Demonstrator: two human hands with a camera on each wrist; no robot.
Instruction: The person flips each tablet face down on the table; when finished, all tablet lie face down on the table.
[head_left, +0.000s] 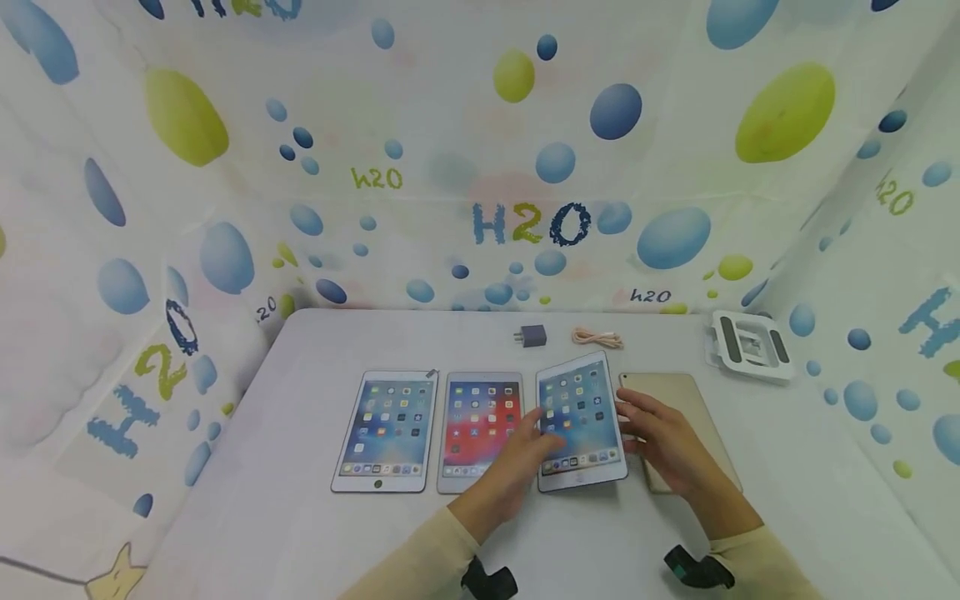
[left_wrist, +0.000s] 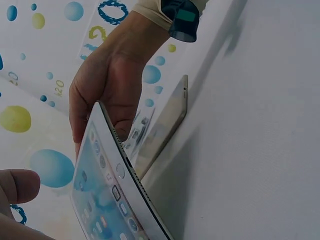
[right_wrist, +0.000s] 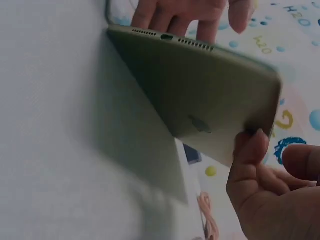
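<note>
A white-framed tablet (head_left: 577, 417) with a lit screen of app icons is tilted up, its right side higher, between my hands. At its left side, my left hand (head_left: 506, 467) has its thumb over the screen in the head view; the left wrist view shows this thumb (left_wrist: 20, 186) apart from the glass. My right hand (head_left: 671, 442) is at the raised right edge. Curled fingers (right_wrist: 250, 147) support the tablet's gold back (right_wrist: 210, 95) near that edge in the right wrist view, with the thumb (right_wrist: 302, 161) off it.
To the left lie a red-and-blue-screen tablet (head_left: 480, 425) and a blue-screen tablet (head_left: 386, 425). A gold tablet (head_left: 678, 396) lies face down under my right hand. Behind are a dark charger plug (head_left: 533, 336), a pink coiled cable (head_left: 597, 337) and a white stand (head_left: 750, 367).
</note>
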